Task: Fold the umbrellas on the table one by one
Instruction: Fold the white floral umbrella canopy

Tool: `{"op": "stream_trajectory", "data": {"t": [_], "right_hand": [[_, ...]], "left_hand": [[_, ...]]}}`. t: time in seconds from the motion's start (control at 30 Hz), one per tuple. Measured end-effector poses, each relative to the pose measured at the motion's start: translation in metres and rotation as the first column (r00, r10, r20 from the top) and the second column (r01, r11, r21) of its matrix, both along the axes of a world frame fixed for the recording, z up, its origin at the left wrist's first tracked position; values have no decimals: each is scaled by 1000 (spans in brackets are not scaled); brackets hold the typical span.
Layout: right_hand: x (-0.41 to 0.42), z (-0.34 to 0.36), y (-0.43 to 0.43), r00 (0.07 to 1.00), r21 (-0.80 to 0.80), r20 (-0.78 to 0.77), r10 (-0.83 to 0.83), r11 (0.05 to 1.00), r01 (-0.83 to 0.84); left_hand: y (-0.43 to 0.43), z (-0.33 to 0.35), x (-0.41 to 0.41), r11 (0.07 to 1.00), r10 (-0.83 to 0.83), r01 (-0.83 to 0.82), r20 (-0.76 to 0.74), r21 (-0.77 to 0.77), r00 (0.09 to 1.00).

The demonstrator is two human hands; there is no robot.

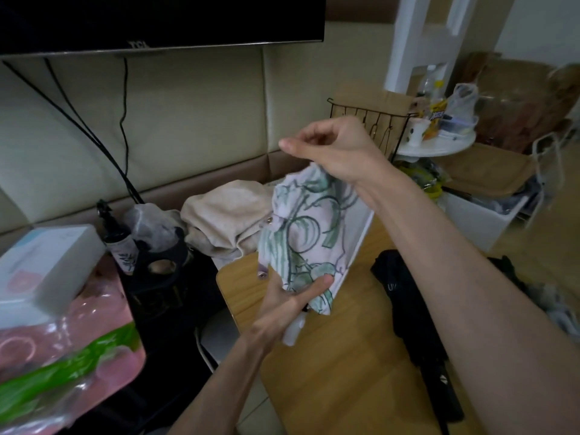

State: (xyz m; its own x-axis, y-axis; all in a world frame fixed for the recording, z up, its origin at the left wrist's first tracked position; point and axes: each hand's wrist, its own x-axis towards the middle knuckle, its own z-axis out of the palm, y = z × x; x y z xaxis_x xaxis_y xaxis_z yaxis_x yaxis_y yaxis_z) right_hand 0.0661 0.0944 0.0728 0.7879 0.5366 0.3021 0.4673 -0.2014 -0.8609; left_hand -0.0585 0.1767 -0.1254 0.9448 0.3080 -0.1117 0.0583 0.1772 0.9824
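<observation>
Head view: floral umbrella [301, 243] held upright above the table's [339, 387] far left corner. Left hand [282, 309] grips its lower end, thumb on the fabric; right hand [332, 149] curls round its top. Black umbrella [408, 315] lies along the table's right edge.

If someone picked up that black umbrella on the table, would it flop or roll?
The black umbrella likely flops at its cloth, which lies loose and bunched. Its long straight line suggests a stiff core, so it should lift whole. Rolling off the table seems unlikely: the rumpled folds spread flat.
</observation>
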Motion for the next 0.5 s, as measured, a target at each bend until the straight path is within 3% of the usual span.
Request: {"op": "stream_trajectory", "data": {"t": [0.17, 0.33, 0.5], "right_hand": [[6, 17, -19, 990, -402, 65, 123, 912, -87], [18, 13, -56, 967, -306, -71, 246, 917, -255], [17, 3, -25, 979, -331, 107, 172, 935, -128]], "left_hand": [[-5, -2, -4, 999, -31, 31, -8, 10, 999], [5, 3, -5, 1000, -25, 25, 2, 10, 1000], [-1, 9, -9, 997, -65, 65, 7, 39, 998]]}}
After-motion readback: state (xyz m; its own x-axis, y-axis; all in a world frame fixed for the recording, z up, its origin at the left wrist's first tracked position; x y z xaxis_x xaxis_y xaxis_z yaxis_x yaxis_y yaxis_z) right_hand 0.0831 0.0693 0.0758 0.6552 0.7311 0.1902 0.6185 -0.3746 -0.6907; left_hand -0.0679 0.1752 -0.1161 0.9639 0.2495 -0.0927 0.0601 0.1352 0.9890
